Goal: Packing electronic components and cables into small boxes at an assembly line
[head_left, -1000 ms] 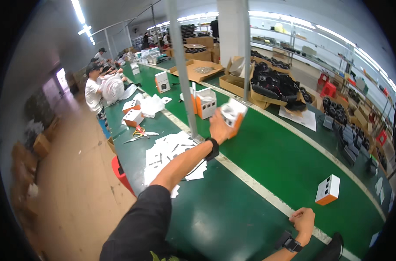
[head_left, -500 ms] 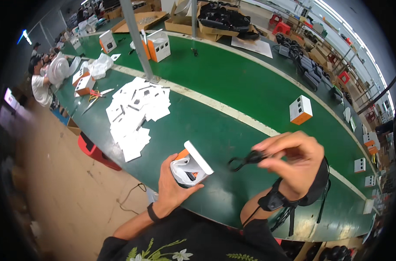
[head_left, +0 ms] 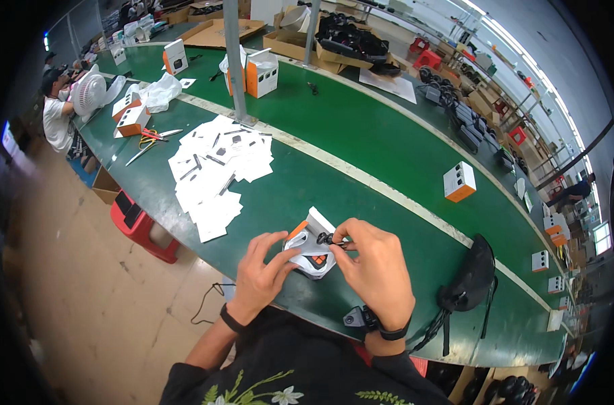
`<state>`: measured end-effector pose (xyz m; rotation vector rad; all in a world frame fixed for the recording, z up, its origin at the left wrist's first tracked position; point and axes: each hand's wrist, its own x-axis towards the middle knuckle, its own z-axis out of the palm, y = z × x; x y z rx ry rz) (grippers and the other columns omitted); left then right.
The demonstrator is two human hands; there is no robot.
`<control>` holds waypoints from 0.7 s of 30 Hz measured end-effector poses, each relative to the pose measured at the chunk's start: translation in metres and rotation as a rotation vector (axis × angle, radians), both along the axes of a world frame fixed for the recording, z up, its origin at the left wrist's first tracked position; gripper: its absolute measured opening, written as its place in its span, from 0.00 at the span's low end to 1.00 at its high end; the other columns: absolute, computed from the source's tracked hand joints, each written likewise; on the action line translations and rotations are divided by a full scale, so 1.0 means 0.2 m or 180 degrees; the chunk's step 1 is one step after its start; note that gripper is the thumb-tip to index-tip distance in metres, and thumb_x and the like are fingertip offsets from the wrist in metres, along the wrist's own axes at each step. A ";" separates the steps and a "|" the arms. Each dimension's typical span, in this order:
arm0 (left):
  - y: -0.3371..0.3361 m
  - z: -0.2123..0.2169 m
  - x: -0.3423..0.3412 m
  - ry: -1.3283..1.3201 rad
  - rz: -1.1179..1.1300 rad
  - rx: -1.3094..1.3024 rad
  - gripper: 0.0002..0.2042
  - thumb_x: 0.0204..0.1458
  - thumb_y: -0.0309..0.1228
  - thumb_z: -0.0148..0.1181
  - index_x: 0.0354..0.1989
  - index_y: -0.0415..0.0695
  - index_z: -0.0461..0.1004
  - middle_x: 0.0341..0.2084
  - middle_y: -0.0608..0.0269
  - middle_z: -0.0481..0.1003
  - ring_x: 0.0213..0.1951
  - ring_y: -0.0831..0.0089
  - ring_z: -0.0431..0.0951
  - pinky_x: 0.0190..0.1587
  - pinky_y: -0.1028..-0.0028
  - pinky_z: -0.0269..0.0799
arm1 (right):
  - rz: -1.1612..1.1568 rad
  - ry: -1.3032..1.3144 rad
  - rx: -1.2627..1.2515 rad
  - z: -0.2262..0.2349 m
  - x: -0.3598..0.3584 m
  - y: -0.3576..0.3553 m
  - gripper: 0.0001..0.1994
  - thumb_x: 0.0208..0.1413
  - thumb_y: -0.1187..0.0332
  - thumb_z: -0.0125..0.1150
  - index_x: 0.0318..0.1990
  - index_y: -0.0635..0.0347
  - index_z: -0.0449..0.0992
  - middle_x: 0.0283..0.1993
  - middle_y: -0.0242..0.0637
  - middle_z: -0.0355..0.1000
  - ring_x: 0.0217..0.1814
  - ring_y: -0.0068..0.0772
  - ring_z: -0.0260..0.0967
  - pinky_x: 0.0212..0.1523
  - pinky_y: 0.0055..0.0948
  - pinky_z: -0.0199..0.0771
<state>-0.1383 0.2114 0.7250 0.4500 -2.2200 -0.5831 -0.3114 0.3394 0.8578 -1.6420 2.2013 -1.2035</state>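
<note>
Head view looks down on a long green counter (head_left: 361, 135) that curves away to the right. Near its front edge, just before the person, lies a small white and orange box (head_left: 311, 246) with its flap open. The left hand (head_left: 258, 277) grips the box from the left side, thumb and fingers closed on its wall. The right hand (head_left: 374, 270) is above the box's right side, its fingertips pinched shut on a small black part (head_left: 324, 238) held at the box's opening. Left of the box, a spread of white paper sheets (head_left: 216, 169) covers the counter. Farther right stands another white and orange box (head_left: 459, 181), well apart, and a black pouch (head_left: 470, 275) lies at the counter's near edge. At far left a person in a white shirt (head_left: 54, 121) sits beside a white fan (head_left: 89, 94).
</note>
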 end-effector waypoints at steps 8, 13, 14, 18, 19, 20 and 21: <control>-0.14 0.07 -0.04 0.0122 -0.0511 -0.1241 0.19 0.41 0.22 0.74 0.46 0.48 0.88 0.47 0.70 0.86 0.50 0.60 0.84 0.49 0.63 0.81 | -0.0648 0.0805 0.0476 -0.17 0.07 -0.05 0.05 0.49 0.77 0.72 0.33 0.60 0.83 0.30 0.44 0.80 0.37 0.48 0.80 0.36 0.44 0.80; -0.16 0.06 -0.08 0.0241 -0.0663 -0.1178 0.18 0.47 0.23 0.69 0.50 0.47 0.88 0.40 0.69 0.84 0.48 0.63 0.82 0.42 0.65 0.78 | -0.0893 0.1104 0.0801 -0.24 0.06 -0.03 0.03 0.50 0.75 0.73 0.31 0.59 0.83 0.27 0.44 0.77 0.41 0.47 0.77 0.35 0.47 0.78; -0.17 0.08 -0.09 0.0253 -0.0670 -0.1191 0.18 0.47 0.23 0.69 0.50 0.47 0.88 0.40 0.69 0.84 0.48 0.63 0.82 0.42 0.65 0.78 | -0.0862 0.1129 0.0806 -0.22 0.06 -0.03 0.03 0.51 0.74 0.72 0.30 0.59 0.83 0.28 0.43 0.77 0.41 0.48 0.77 0.35 0.47 0.79; -0.18 0.13 -0.18 0.0140 -0.0777 -0.0852 0.15 0.41 0.22 0.75 0.41 0.46 0.87 0.36 0.67 0.83 0.44 0.60 0.81 0.42 0.62 0.79 | -0.0801 0.1199 0.0760 -0.20 0.06 -0.04 0.04 0.56 0.71 0.71 0.30 0.58 0.85 0.34 0.42 0.79 0.44 0.48 0.77 0.37 0.47 0.82; -0.18 0.14 -0.22 0.0141 -0.0810 -0.0537 0.15 0.37 0.23 0.79 0.38 0.46 0.87 0.36 0.66 0.83 0.44 0.59 0.81 0.43 0.60 0.79 | -0.0858 0.1222 0.0749 -0.21 0.05 -0.03 0.04 0.56 0.71 0.71 0.30 0.58 0.85 0.34 0.42 0.79 0.44 0.48 0.77 0.37 0.47 0.82; -0.18 0.15 -0.23 0.0188 -0.0876 -0.0564 0.15 0.37 0.23 0.79 0.38 0.46 0.87 0.36 0.66 0.83 0.44 0.59 0.81 0.43 0.60 0.79 | -0.0818 0.1280 0.0791 -0.23 0.04 -0.01 0.05 0.58 0.68 0.70 0.32 0.58 0.86 0.36 0.42 0.80 0.46 0.48 0.77 0.38 0.47 0.83; -0.18 0.14 -0.25 0.0157 -0.0916 -0.0474 0.13 0.38 0.23 0.79 0.34 0.45 0.85 0.37 0.65 0.82 0.45 0.58 0.81 0.44 0.60 0.79 | -0.0856 0.1348 0.0843 -0.25 0.03 0.02 0.07 0.60 0.66 0.69 0.33 0.57 0.87 0.38 0.42 0.80 0.48 0.48 0.77 0.38 0.46 0.85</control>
